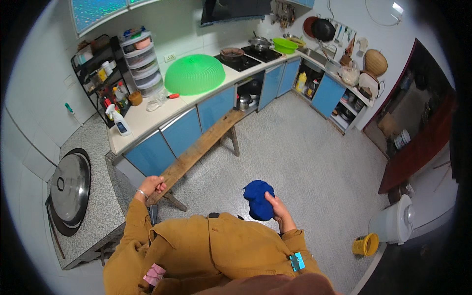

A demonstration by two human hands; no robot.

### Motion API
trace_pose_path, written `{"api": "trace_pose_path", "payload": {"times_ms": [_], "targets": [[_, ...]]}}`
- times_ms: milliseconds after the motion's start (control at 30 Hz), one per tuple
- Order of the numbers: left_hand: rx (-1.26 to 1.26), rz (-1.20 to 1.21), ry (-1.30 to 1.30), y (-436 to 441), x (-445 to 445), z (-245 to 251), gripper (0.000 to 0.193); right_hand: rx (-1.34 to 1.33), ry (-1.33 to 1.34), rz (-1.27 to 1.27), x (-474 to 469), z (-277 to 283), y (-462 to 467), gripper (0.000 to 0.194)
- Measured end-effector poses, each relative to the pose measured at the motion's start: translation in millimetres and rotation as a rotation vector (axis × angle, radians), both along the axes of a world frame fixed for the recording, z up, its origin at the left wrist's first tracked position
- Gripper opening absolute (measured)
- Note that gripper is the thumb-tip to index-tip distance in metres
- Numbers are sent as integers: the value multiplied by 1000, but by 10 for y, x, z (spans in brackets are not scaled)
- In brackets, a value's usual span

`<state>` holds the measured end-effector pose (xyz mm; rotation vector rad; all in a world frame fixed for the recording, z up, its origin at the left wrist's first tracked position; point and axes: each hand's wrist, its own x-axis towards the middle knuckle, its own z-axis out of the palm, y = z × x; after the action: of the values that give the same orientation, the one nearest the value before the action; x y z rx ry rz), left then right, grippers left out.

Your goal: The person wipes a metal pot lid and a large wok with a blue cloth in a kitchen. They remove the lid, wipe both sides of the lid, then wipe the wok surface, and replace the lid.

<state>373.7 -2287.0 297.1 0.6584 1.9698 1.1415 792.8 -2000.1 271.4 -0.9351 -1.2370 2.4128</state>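
My right hand (280, 211) grips a folded dark blue cloth (259, 201) over the floor, thumb on top and the other fingers hidden behind it. Over the near end of a long, narrow wooden bench (201, 145) is my left hand (152, 187), its fingers curled in with nothing visible in them. I cannot tell whether that hand touches the wood. The bench runs along the blue cabinets (180, 125), its far end by an opening with a metal pot (243, 102) inside.
A green mesh food cover (195, 75) and a spray bottle (118, 121) stand on the counter (147, 129). At left, a lidded wok (70, 190) sits in a stone-topped stove (105, 206). A white lidded bucket (392, 220) and a yellow tub (365, 245) stand at right.
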Motion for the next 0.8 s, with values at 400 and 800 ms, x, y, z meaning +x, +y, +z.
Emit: {"api": "trace_pose_path", "payload": {"times_ms": [400, 800], "targets": [[-49, -57, -176, 1069, -200, -34, 18, 5, 408, -345, 1, 202, 512, 39], [-134, -195, -207, 2568, -1321, -405, 22, -199, 490, -786, -768, -72, 1378, 44]]}}
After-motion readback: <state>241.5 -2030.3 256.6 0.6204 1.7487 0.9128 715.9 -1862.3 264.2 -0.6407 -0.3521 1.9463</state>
